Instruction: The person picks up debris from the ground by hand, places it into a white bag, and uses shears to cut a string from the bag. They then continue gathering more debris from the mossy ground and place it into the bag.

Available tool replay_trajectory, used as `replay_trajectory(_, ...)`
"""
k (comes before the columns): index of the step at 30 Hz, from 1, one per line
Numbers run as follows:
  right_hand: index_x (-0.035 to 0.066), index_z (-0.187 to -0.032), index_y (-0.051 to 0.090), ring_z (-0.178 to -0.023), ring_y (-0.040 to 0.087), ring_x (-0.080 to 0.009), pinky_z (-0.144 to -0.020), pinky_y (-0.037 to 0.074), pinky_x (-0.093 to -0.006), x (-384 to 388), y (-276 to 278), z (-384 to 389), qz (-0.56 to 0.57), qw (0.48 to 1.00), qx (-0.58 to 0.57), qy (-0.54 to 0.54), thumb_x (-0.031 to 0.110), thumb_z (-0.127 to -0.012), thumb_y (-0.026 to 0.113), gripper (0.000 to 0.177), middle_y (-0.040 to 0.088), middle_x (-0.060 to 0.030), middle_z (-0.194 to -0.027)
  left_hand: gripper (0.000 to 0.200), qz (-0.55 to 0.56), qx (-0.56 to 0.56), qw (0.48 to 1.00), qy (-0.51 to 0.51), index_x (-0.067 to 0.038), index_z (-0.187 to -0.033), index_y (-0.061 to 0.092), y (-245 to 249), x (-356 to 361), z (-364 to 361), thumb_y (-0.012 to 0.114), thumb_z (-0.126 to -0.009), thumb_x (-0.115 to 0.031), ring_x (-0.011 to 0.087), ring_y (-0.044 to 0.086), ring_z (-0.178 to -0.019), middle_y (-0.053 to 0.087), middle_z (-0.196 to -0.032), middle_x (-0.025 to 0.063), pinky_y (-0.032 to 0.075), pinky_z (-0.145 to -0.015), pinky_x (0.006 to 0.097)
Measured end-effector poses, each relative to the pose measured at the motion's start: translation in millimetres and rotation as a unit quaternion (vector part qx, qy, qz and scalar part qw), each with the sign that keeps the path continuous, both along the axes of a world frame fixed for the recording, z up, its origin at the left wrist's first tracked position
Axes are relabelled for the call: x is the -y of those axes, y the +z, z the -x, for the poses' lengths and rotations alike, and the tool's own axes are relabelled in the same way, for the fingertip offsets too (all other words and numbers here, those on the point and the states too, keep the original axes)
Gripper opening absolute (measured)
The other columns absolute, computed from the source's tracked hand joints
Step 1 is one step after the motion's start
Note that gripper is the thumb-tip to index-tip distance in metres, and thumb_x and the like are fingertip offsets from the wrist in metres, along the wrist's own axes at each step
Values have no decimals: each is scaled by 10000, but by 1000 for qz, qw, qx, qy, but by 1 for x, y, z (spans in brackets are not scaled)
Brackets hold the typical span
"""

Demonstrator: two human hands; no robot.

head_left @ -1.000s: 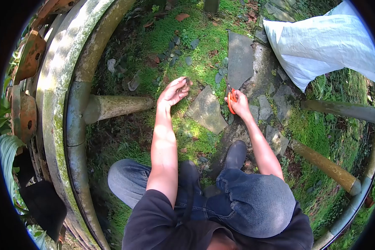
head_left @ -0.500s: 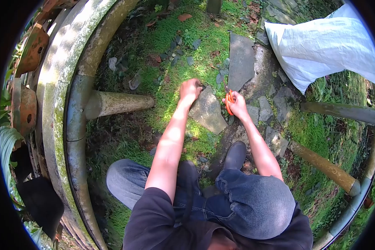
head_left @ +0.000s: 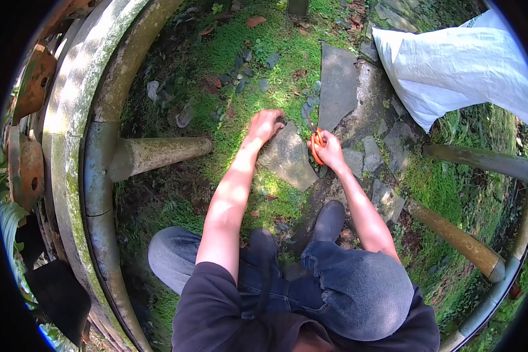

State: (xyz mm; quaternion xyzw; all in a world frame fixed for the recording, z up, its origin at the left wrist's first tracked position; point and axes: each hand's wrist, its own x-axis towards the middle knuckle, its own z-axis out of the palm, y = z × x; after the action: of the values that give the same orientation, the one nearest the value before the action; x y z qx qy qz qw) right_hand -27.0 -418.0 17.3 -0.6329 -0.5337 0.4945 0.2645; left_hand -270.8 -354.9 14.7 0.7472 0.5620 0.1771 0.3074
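My right hand [head_left: 331, 150] is closed around the orange handles of a pair of scissors or pruning snips [head_left: 317, 145], whose dark blades point up and slightly left. Beneath and between my hands lies a flat, angular stone slab [head_left: 290, 157]. At its upper left edge is my left hand [head_left: 266, 125], fingers curled together over low green plants [head_left: 249, 97]. Whatever those fingers pinch is too small to make out. A longer grey slab [head_left: 337, 85] lies beyond the blades, with dark leaves [head_left: 310, 105] along its left edge.
A white woven sack [head_left: 452, 67] rests at the upper right. Posts [head_left: 164, 156] stand to the left, with more posts [head_left: 457, 234] on the right. A curved rail [head_left: 102, 176] runs down the left side. My boots [head_left: 330, 220] are on the ground below the slab.
The blades have swung a little to the left, and my right hand has shifted slightly left with them. My left hand has moved only slightly, staying by the slab's edge.
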Motion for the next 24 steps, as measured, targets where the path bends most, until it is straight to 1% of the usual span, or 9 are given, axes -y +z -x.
replay_trajectory(3, 13, -889, 597, -779, 682, -122, -716, 547, -297, -2, -7, -2, 6, 999, 41, 12, 110, -823, 772, 211, 715, -75, -835, 340, -33, -4, 999, -7, -81, -1085, 670, -4, -1, 0, 783, -778, -174, 365, 670, -966, 707, -992, 146, 545, -819, 451)
replay_trajectory(6, 15, -885, 593, -797, 693, -122, -708, 547, -292, -2, -4, -1, 5, 999, 39, 9, 79, -828, 752, 181, 717, -72, -834, 346, -54, -7, 998, -13, -88, -1105, 661, -10, 1, 2, 771, -793, -190, 362, 668, -972, 703, -1018, 146, 547, -819, 448)
replay_trajectory(9, 15, -886, 594, -793, 694, -115, -704, 549, -285, -2, -3, 0, 8, 1000, -13, -3, 59, -832, 739, 160, 719, -69, -832, 332, -103, 12, 995, 0, -104, -1122, 652, -18, 7, 3, 749, -821, -206, 358, 669, -968, 702, -1027, 140, 550, -808, 443)
replay_trajectory(12, 11, -901, 595, -797, 700, -118, -718, 554, -280, -2, -2, -1, 9, 1000, 4, 2, 54, -843, 725, 149, 729, -73, -846, 326, -97, 21, 994, 42, -112, -1132, 645, -20, 14, 0, 737, -838, -219, 346, 674, -959, 702, -1046, 132, 554, -804, 431)
replay_trajectory(15, 53, -874, 566, -726, 584, -49, -664, 506, -249, -1, 0, 0, 13, 999, -35, -12, 160, -828, 813, 273, 672, -3, -806, 319, -60, 69, 985, 145, -112, -1133, 644, -15, 15, 2, 734, -844, -212, 333, 681, -951, 702, -1079, 124, 559, -807, 413)
replay_trajectory(16, 51, -874, 566, -727, 585, -49, -665, 506, -249, 0, 0, 0, 11, 999, -34, -12, 160, -828, 813, 274, 673, -4, -806, 387, -14, 77, 990, 115, -106, -1170, 642, -12, 14, 5, 758, -809, -181, 330, 686, -957, 697, -1088, 139, 561, -822, 436)
replay_trajectory(19, 47, -874, 566, -732, 588, -48, -670, 508, -248, -2, 1, 1, 5, 999, -34, -11, 160, -827, 814, 276, 676, -7, -806, 404, -33, 24, 998, 37, -101, -1148, 656, -7, 11, 6, 788, -778, -198, 335, 682, -964, 699, -1078, 135, 553, -839, 444)
replay_trajectory(22, 45, -876, 568, -736, 590, -47, -676, 508, -249, -1, -1, 1, 4, 999, -36, -12, 160, -826, 815, 276, 678, -8, -805, 380, -30, 14, 999, 31, -96, -1105, 675, -4, 9, 5, 795, -768, -224, 337, 679, -971, 699, -1069, 133, 546, -849, 447)
replay_trajectory(24, 45, -878, 569, -735, 591, -47, -678, 509, -248, -1, -5, 0, -1, 999, -34, -8, 159, -826, 815, 276, 678, -7, -803, 341, -31, -5, 999, 29, -92, -1079, 691, -4, 7, 2, 780, -786, -244, 329, 677, -976, 700, -1075, 125, 543, -842, 435)
